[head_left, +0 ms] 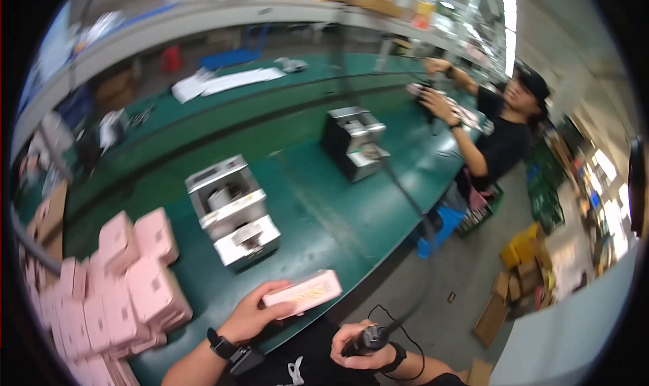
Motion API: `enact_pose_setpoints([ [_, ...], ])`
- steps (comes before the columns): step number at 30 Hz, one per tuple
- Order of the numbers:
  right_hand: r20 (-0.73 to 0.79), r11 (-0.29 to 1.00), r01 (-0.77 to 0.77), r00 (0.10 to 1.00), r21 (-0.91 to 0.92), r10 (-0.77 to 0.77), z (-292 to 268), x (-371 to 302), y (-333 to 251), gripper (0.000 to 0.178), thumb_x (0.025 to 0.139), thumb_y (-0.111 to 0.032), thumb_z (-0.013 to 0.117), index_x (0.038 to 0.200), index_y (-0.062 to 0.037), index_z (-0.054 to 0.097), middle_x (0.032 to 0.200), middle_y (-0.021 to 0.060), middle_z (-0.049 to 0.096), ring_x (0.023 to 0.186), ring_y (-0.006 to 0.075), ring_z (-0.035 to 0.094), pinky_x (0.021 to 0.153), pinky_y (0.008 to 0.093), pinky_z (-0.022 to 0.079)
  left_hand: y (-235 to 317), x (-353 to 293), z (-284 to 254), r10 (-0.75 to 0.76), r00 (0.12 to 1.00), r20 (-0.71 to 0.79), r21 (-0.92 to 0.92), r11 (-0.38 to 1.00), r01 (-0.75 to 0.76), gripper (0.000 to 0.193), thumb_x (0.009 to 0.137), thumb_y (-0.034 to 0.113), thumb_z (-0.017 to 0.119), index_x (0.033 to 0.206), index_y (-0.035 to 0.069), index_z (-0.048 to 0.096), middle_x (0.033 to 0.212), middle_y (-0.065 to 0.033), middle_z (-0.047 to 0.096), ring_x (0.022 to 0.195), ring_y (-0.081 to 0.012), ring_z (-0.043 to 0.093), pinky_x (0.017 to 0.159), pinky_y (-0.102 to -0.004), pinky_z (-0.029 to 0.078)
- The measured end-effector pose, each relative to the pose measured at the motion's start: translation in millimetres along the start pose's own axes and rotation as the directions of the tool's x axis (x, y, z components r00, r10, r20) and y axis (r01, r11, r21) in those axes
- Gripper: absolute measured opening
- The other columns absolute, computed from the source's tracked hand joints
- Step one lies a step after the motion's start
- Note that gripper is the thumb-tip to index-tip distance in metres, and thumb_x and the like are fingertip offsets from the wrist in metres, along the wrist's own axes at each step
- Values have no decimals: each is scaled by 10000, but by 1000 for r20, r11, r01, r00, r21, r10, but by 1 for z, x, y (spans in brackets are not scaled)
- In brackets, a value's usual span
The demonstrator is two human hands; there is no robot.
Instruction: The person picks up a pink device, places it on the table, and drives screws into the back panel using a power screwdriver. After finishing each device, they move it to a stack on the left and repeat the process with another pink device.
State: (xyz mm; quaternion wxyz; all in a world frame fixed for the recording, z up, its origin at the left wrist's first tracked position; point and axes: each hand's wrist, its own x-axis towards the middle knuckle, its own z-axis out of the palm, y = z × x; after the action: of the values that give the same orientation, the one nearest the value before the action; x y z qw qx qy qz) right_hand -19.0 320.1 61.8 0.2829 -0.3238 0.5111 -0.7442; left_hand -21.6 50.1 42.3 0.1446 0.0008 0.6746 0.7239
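My left hand (260, 311) grips a slim pink plastic case (304, 293) by its left end, just above the front edge of the green workbench. Gold-coloured marks, too blurred to make out, show on the face of the case. In my right hand (362, 349) is a black electric screwdriver (368, 339), with fingers wrapped round its barrel, in front of the bench edge. A thin black cord loops beside that wrist. The tool's tip is hard to see. Beyond the pink case stands a screw feeder (233, 210), touched by neither hand.
Stacked pink cases (108, 298) fill the bench's left end. A second screw feeder (355, 142) stands farther along the green bench (318, 217). A co-worker (503, 115) handles something at the far right. A blue stool (443, 227) and cardboard boxes (517, 284) are on the floor.
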Motion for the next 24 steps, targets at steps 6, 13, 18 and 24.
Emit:
enact_pose_setpoints([
  [6, -169, 990, -4, 985, -143, -20, -25, -26, 0, 203, 818, -79, 742, 961, -5, 617, 807, 77, 665, 708, 102, 619, 656, 259, 497, 4, 99, 23, -267, 891, 368, -573, 690, 443, 780, 967, 657, 436, 1461, 55, 406, 1207, -163, 658, 1033, -295, 688, 812, -378, 575],
  [13, -228, 994, 6, 973, -107, -30, -47, -48, 10, 171, 844, -92, 750, 896, -45, 594, 774, -8, 588, 713, 63, 544, 644, 236, 430, 20, 103, 72, -389, 921, 33, -247, 889, 385, 723, 1020, 574, 379, 1401, -39, 410, 1201, -252, 643, 1019, -309, 678, 816, -377, 560],
  [18, -210, 988, -120, 968, 102, 139, -62, -47, 20, 163, 861, -94, 735, 916, -48, 589, 738, -18, 581, 686, 51, 550, 600, 233, 424, -18, -1, 46, -329, 944, -29, -87, 942, 325, 527, 899, 301, 714, 1332, 62, 532, 1275, -243, 570, 1079, -314, 621, 897, -397, 516],
  [24, -365, 968, 194, 922, 158, -125, -85, 13, -13, 281, 789, -160, 776, 910, -12, 571, 748, 99, 642, 664, 189, 630, 621, 324, 547, -7, -105, 30, 177, 790, -586, 531, 821, 210, 276, 886, 106, 680, 1134, -8, 634, 1076, -160, 694, 939, -233, 683, 843, -334, 534],
])
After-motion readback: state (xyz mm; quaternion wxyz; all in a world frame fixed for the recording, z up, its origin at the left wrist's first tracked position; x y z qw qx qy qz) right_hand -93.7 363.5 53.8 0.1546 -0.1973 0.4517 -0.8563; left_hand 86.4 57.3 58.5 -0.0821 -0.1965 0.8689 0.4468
